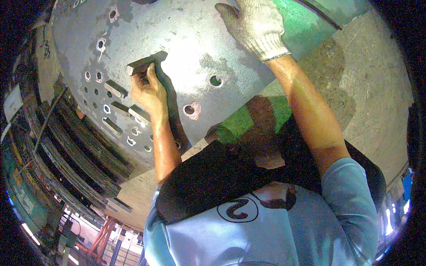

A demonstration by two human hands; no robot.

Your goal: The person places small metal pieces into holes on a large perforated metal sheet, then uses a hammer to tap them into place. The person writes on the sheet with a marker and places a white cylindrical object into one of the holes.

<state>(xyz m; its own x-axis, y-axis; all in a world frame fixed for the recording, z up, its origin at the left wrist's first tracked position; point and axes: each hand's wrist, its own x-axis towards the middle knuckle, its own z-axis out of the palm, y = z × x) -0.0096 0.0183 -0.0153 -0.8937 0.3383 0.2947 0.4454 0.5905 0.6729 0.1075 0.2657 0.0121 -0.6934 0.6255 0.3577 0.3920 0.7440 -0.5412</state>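
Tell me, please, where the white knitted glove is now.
In the head view, the white knitted glove is at the upper edge, right of centre, worn on the right hand, over the grey metal plate.

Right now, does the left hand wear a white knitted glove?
No, the left hand is bare; that glove covers the right hand.

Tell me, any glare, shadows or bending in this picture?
Head view: glare whitens a patch of the large grey metal plate with round holes; head view: a dark shadow falls on it beside the bare left hand; head view: the long dark beams at left bow with the fisheye, and the corners go black.
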